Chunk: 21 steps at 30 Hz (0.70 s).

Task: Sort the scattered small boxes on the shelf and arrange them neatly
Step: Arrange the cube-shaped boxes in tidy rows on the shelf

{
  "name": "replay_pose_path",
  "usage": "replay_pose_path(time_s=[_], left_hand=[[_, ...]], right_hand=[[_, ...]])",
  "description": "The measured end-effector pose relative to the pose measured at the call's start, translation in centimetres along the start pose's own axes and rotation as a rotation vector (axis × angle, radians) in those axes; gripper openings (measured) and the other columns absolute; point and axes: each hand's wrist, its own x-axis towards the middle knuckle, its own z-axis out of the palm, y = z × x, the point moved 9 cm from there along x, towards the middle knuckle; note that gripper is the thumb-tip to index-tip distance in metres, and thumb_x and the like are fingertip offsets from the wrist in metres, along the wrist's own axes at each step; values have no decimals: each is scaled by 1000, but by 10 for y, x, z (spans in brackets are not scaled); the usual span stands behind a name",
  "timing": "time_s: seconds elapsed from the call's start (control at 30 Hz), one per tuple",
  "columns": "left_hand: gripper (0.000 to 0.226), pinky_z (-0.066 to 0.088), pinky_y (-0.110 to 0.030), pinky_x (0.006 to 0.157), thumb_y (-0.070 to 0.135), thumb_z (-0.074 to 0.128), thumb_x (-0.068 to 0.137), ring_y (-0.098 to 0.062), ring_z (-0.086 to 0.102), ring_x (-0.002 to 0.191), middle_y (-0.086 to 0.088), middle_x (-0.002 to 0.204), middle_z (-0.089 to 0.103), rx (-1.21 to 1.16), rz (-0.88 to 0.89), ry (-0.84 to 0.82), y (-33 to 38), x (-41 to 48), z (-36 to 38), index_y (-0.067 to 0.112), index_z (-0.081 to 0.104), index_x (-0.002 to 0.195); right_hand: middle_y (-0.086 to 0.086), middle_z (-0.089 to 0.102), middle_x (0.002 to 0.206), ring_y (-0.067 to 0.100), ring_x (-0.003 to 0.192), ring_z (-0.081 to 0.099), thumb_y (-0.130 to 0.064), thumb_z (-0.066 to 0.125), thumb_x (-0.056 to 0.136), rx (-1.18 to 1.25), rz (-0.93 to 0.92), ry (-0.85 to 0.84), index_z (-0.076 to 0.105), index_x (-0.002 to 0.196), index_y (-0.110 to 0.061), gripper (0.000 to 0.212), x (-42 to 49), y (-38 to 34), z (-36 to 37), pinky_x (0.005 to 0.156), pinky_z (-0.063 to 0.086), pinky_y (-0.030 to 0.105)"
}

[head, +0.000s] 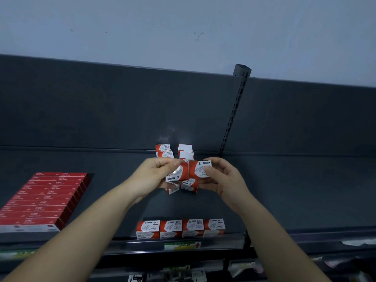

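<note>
Behind the row of four paper-clip boxes point(181, 227) standing along the front lip of the dark shelf point(284, 190), the left hand point(154, 174) is pinching one red-and-white box point(177, 173) between thumb and curled fingers. The right hand point(221, 180) is gripping a second box point(200, 168) the same way, and the two are meeting side by side. Just under them a few loose boxes point(189, 185) are lying on the shelf, two short stacks point(163, 150) are sitting farther behind the row against the rear panel, and a block of flat red boxes point(44, 200) is lying well to the row's left.
</note>
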Motion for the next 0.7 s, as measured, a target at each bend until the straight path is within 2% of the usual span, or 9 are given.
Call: replay_pose_path(time_s=[0.13, 0.4, 0.5, 0.63, 0.7], left_hand=[[35, 57, -32, 84, 41, 63, 85, -12, 70, 102, 4, 106, 75, 77, 32, 59, 0, 2, -6, 21, 72, 113], [38, 54, -46, 95, 46, 70, 76, -18, 70, 102, 0, 104, 75, 116, 27, 117, -7, 3, -15, 20, 73, 105], [31, 57, -42, 90, 39, 70, 81, -20, 71, 98, -4, 102, 76, 107, 33, 130, -9, 2, -19, 15, 73, 101], [21, 57, -23, 67, 32, 67, 87, -13, 72, 85, -4, 95, 76, 90, 51, 143, -11, -3, -23, 13, 72, 95], [19, 53, -19, 63, 31, 66, 89, -9, 71, 81, -2, 92, 76, 74, 48, 154, -12, -6, -26, 14, 71, 93]], right_hand=[[12, 73, 101, 31, 85, 70, -7, 63, 93, -6, 15, -36, 60, 115, -5, 22, -2, 2, 3, 70, 61, 33], [16, 71, 108, 30, 93, 71, -6, 65, 92, -39, 13, -40, 62, 118, -8, 26, -4, 7, 4, 72, 59, 32], [15, 72, 110, 30, 96, 72, -7, 64, 93, -53, 26, -59, 62, 122, -8, 29, -4, 9, 9, 74, 60, 32], [12, 72, 109, 27, 95, 73, -5, 64, 93, -59, 39, -74, 63, 122, -10, 30, -5, 12, 15, 74, 60, 31], [13, 70, 115, 27, 102, 71, -4, 64, 93, -79, 36, -96, 65, 121, -14, 30, -4, 14, 19, 78, 60, 35]])
